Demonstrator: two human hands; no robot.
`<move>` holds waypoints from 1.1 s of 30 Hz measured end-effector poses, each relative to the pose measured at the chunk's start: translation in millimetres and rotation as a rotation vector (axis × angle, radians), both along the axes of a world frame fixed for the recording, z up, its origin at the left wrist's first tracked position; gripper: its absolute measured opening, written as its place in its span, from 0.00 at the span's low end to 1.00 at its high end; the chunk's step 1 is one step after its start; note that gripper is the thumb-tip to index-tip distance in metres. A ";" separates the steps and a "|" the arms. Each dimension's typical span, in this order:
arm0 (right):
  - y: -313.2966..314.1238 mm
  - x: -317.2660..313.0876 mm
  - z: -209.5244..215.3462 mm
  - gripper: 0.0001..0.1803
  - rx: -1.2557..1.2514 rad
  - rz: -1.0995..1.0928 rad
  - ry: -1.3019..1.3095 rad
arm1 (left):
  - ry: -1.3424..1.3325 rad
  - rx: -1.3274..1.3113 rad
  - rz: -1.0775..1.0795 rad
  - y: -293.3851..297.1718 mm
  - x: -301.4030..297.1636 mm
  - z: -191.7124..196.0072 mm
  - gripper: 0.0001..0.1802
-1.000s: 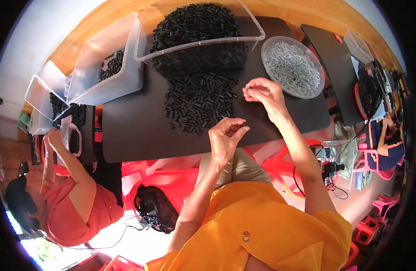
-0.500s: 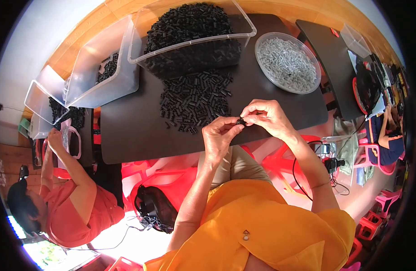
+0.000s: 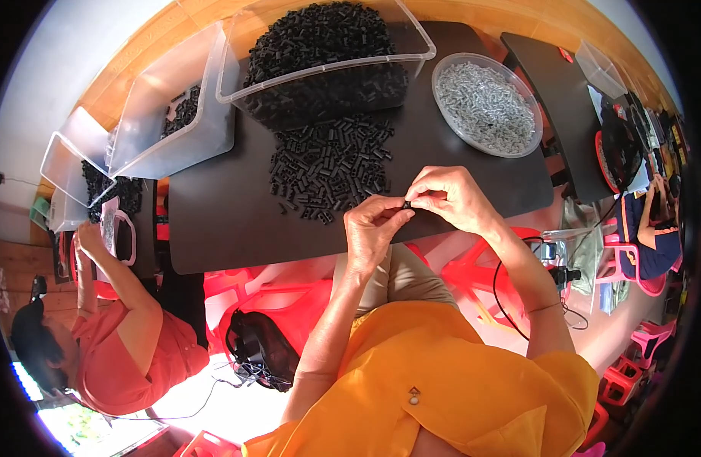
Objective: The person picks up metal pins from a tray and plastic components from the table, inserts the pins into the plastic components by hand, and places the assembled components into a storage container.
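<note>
Both my hands meet over the near edge of the black table [image 3: 213, 228]. My left hand [image 3: 372, 227] and my right hand [image 3: 446, 196] pinch one small black plastic piece [image 3: 407, 204] between their fingertips. Just beyond them lies a loose pile of black plastic pieces [image 3: 331, 164]. Behind that pile a clear plastic bin [image 3: 324, 61] is heaped with more black pieces. A round clear bowl of small silvery metal parts [image 3: 486, 103] stands to the right of the bin.
A second clear bin [image 3: 171, 114] with a few black pieces stands at the far left of the table. A person in a red shirt [image 3: 126, 335] works at another table to my left. Another seated person [image 3: 655, 221] is at the right. Red plastic stools [image 3: 289, 297] stand below.
My right hand came back from near the bowl and my left hand rose to meet it. Both now hold a small black piece together at the table's edge.
</note>
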State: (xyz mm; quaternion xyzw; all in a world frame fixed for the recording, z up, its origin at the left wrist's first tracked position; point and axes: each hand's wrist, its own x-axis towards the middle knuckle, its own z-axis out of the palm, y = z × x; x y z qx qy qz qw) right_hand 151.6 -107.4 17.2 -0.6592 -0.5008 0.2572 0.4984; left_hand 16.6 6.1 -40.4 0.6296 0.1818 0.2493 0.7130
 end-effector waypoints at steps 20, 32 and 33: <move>9.4 18.3 10.1 0.03 -0.109 0.337 -0.239 | 0.114 -0.052 -0.281 13.9 -2.9 6.8 0.05; 2.2 14.2 3.3 0.03 -0.101 0.134 -0.033 | 0.087 -0.264 -0.253 15.0 -1.7 9.3 0.07; 2.2 14.6 2.7 0.03 -0.097 0.141 -0.065 | 0.105 -0.244 -0.240 15.0 -1.6 9.7 0.08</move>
